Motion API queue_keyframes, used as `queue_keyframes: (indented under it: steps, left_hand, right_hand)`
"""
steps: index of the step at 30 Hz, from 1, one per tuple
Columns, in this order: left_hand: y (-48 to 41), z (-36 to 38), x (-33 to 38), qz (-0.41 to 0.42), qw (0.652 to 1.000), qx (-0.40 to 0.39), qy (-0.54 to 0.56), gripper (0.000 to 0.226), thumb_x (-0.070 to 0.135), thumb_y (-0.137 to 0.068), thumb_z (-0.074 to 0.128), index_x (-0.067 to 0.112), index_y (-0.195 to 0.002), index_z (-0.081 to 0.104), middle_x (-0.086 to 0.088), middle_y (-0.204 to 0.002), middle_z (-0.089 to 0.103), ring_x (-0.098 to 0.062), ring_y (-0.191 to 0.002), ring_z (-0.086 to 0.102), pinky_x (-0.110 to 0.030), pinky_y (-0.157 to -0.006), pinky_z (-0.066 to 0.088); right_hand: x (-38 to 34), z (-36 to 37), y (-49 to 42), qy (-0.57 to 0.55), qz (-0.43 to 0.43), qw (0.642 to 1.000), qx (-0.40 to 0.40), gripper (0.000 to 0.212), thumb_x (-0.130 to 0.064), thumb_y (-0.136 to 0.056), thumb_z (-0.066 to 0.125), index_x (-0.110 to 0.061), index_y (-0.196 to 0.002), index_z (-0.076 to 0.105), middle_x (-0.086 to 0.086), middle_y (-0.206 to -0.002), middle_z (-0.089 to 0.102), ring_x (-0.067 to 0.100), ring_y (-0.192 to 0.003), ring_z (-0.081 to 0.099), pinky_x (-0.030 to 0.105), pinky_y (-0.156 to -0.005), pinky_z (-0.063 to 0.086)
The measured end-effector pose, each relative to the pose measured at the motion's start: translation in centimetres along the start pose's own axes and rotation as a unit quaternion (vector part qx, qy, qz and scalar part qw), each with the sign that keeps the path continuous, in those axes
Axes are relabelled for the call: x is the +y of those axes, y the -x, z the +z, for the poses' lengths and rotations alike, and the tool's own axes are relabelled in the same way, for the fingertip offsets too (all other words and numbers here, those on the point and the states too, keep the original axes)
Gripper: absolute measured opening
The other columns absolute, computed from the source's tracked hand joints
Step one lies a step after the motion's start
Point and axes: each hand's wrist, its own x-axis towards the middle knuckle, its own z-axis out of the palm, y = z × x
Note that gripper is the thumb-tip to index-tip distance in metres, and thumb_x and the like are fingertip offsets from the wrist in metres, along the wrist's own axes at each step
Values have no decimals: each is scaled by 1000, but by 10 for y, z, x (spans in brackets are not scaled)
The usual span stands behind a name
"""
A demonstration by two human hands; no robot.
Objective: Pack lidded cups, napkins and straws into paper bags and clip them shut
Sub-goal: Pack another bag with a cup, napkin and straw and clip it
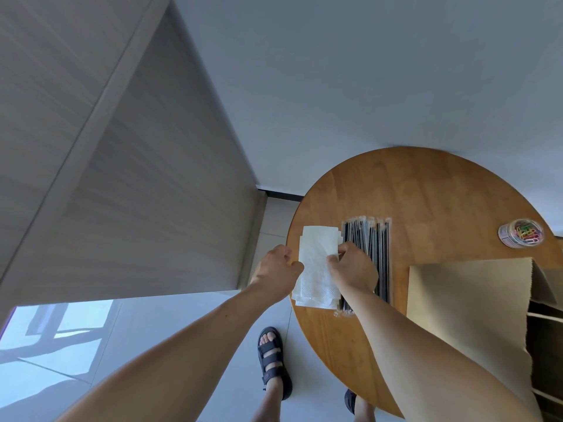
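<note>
One round table (pixel 396 184) carries a flat bag (pixel 466 300) on our right, stacked napkins (pixel 313 300) near its left edge and wrapped straws (pixel 373 236) just beside them. Our left hand (pixel 278 266) pinches the top napkin (pixel 316 254) at its left edge, our right hand (pixel 353 266) its right edge. Well apart stands a clip jar (pixel 521 233).

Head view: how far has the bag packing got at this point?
Nothing looks packed yet: the paper bags lie flat and the clips sit in their jar. In hand: left hand and right hand pinch a napkin atop the stack beside the straws. Left: bagging, clipping; no cups in view.
</note>
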Motion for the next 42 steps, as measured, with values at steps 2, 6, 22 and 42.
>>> queue_keyframes:
  steps: [2, 6, 22, 42]
  left_hand:
    - [1, 0, 0, 0, 1000, -1, 0, 46, 26, -93, 54, 18, -138, 49, 10, -114, 50, -3, -85, 49, -17, -61, 36]
    - [3, 0, -3, -2, 1000, -10, 0, 48, 26, -94, 53, 17, -140, 47, 5, -128, 54, -8, -98, 49, -19, -65, 36]
    - [9, -4, 24, 11, 994, -17, 104, 29, 46, -90, 59, 30, -114, 54, 11, -105, 59, -10, -91, 58, -25, -70, 49]
    - [20, 22, 21, -34, 971, -22, 235, 1, 28, -93, 64, 27, -92, 65, 14, -83, 71, -3, -68, 67, -13, -45, 48]
  right_hand:
    - [2, 0, 1, 1, -23, 1000, 17, 13, -27, -91, 56, -23, -102, 63, -9, -76, 66, 12, -65, 63, 24, -55, 49]
    - [5, 1, 3, 2, -53, 998, 40, 16, -28, -94, 56, -21, -105, 65, -5, -88, 70, 16, -74, 65, 24, -59, 45]
    - [-9, -39, 32, -498, 4, 863, -89, 10, -8, -91, 65, -16, -86, 62, -5, -69, 64, 6, -58, 56, 21, -53, 43]
    - [72, -12, 2, 18, 60, 998, -16, 13, -32, -92, 59, -21, -90, 66, -5, -77, 66, 18, -72, 62, 23, -52, 39]
